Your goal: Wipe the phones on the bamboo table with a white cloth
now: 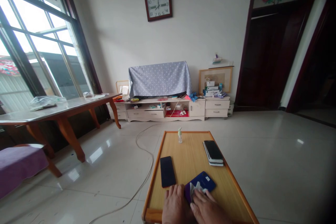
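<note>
A blue-purple phone (207, 181) lies back side up at an angle near the front of the small wooden table (189, 154), with a small white sticker on it. My right hand (206, 208) presses a crumpled white tissue (197, 186) against the phone's back. Beside the phone's left end, my left hand (173, 203) rests with its fingers stretched forward; its thumb is hidden. Just beyond those fingertips lies a dark phone (167, 171). At the right edge sits a stack of phones (213, 153), and a small clear spray bottle (180, 135) stands upright at the far end.
A cable (149, 161) runs across the tiled floor left of the table. A long table (76, 108) and a purple-covered seat (22, 164) stand to the left. Against the far wall is a white cabinet (196, 108) with a cloth-covered object (160, 78) on top.
</note>
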Action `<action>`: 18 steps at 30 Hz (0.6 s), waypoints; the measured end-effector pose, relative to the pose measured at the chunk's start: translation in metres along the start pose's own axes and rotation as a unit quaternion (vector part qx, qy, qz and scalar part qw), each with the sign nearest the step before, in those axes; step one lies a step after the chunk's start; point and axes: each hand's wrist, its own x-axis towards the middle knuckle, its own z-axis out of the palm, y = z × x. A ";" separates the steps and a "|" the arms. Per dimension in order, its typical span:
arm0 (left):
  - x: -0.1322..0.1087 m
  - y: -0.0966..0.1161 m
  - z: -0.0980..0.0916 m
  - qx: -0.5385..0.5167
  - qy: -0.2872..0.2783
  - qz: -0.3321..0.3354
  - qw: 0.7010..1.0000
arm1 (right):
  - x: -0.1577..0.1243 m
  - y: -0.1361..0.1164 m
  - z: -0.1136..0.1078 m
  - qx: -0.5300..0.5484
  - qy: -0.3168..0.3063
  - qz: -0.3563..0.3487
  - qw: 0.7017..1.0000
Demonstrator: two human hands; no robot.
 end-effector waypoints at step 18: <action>0.000 0.003 -0.004 -0.004 0.007 0.014 1.000 | -0.001 0.006 0.002 -0.038 0.004 0.065 0.997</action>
